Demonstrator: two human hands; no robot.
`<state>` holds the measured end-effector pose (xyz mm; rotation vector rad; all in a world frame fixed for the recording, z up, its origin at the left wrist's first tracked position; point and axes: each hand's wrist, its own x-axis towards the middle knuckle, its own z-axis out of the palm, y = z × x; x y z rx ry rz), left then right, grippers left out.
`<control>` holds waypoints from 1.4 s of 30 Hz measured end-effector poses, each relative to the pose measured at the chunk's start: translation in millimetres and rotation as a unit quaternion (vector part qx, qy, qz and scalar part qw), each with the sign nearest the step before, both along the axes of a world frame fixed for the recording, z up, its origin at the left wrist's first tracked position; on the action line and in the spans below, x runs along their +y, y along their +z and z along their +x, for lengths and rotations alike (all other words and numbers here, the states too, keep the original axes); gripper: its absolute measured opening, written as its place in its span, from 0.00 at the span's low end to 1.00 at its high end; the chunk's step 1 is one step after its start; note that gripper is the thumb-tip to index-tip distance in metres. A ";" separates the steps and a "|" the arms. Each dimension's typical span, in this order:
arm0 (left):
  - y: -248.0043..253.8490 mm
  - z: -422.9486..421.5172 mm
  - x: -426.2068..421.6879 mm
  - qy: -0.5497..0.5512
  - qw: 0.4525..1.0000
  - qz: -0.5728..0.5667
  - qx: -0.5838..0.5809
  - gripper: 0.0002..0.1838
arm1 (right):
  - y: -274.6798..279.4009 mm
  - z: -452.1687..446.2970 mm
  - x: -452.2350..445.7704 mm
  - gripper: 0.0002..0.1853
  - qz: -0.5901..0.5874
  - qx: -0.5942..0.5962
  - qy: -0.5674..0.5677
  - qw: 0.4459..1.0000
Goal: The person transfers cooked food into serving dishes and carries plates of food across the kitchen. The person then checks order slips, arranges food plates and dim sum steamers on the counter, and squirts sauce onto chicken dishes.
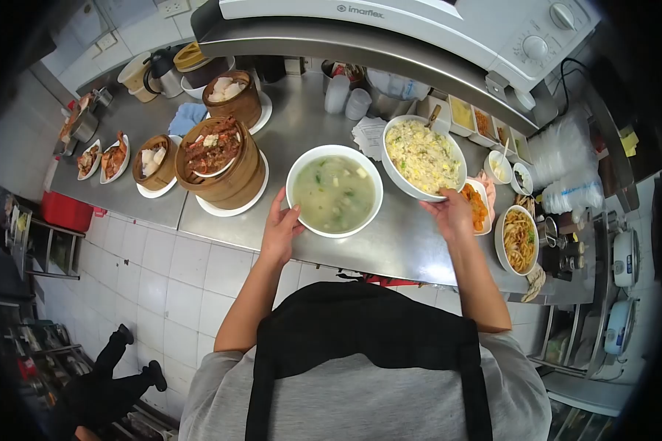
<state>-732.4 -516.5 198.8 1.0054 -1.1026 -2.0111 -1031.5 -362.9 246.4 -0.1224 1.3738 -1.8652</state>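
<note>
A white bowl of pale green soup (335, 192) sits near the middle of the steel counter. My left hand (279, 226) grips its left rim, with the thumb and fingers at the edge. To the right is a white bowl of fried rice (424, 158) with a spoon handle at its back. My right hand (451, 212) is closed on the front rim of that bowl. Just beside this hand lies a white dish of orange food (477, 208). Left of the soup, a large bamboo steamer (228, 180) holds a dish of reddish-brown food on a white plate.
Smaller steamers (154, 163) and oval dishes (115, 158) stand at the left. A noodle bowl (517, 241) is at the right, near small sauce bowls (498, 167). A shelf with a white appliance (493, 37) overhangs the back. Another person's legs (125, 367) show lower left.
</note>
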 end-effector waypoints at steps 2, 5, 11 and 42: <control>5.4 3.4 9.4 0.013 1.000 0.001 -0.010 0.33 | -24.4 2.1 -8.5 0.19 -0.005 -0.012 -0.028 1.000; 9.6 13.3 19.6 0.021 1.000 0.003 -0.010 0.32 | -47.6 9.4 -23.9 0.20 -0.025 -0.036 -0.059 0.997; 6.3 32.1 31.7 0.025 1.000 0.004 0.006 0.32 | -76.0 12.8 -50.3 0.20 -0.068 -0.038 -0.080 0.994; 93.9 -1.6 105.4 -0.129 0.989 -0.077 -0.009 0.29 | 16.3 71.4 74.1 0.27 0.006 0.105 0.127 0.986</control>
